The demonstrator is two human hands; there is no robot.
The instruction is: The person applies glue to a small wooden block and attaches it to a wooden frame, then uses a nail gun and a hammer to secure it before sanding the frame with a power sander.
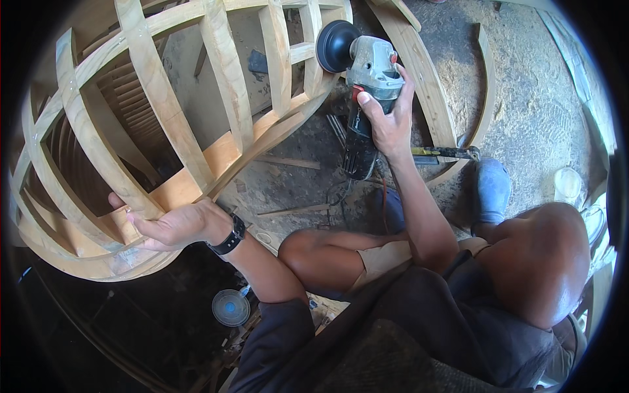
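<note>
Pale, dusty floor [524, 105] is spread beneath everything, littered with scraps and strips of wood. At the upper left it is covered by a large wooden frame [164, 98], built from curved ribs joined to a broad rim. To the right of the frame, a wide curved board [416, 72] is laid on the floor, and farther right a thinner curved strip [486, 85] can be seen.

Just beside the frame's right end, an angle grinder [373, 78] is held up, its round black disc [337, 46] turned toward the ribs; whether wood is touched by the disc cannot be told. The grinder is grasped around its body by the right hand [393, 128], with the thumb laid near a red part, so the tool lies directly within that hand. The frame's lower rim is gripped by the left hand [173, 226], near the foot of a rib, well apart from the grinder.

Well to the right of the frame, a blue shoe [493, 190] is set on the floor. Below the frame, a round, clear lid-like piece [230, 308] is seen. Near the rim, a black watch [232, 236] is worn on the left wrist.
</note>
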